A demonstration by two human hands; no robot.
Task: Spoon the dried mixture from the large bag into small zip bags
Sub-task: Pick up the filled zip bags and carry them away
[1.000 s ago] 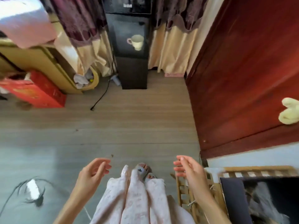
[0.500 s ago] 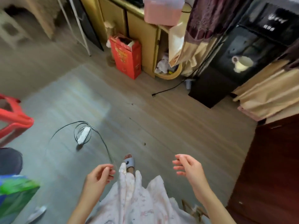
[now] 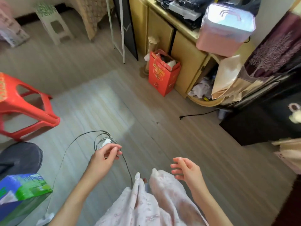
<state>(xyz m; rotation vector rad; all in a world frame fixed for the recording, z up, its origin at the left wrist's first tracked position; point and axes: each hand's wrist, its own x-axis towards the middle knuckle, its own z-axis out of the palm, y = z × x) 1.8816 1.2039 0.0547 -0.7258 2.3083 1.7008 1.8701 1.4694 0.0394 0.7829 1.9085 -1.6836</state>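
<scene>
Two bare hands hang in front of the person above a grey wood-grain floor (image 3: 162,115), and neither holds anything. The left hand (image 3: 104,158) has its fingers loosely curled, thumb and forefinger tips close together with nothing visible between them. The right hand (image 3: 187,171) is relaxed, its fingers slightly bent and spread, palm turned toward the left hand. Below and between the hands falls a pale pink patterned garment (image 3: 146,204) worn by the person.

Neither the large bag of dried mixture nor any small zip bag or spoon can be picked out in this view; the blur leaves it unclear whether the green and blue package (image 3: 22,188), low and far out to the left of the left hand, has any part in the task.

Just beyond the left hand a white power strip (image 3: 105,142) lies on the floor, ringed by its black cable (image 3: 71,144), which loops past the left hand's fingers. Further out to the left stands a red plastic stool (image 3: 27,108), with a dark rounded object (image 3: 19,157) beneath it. Well ahead of the hands a red carton (image 3: 162,74) stands open against a yellow cabinet (image 3: 184,51); a pink lidded box (image 3: 224,30) sits on the cabinet's top. Ahead and to the right of the right hand stands a black unit (image 3: 254,126). A white stool (image 3: 53,25) stands far ahead to the left.
</scene>
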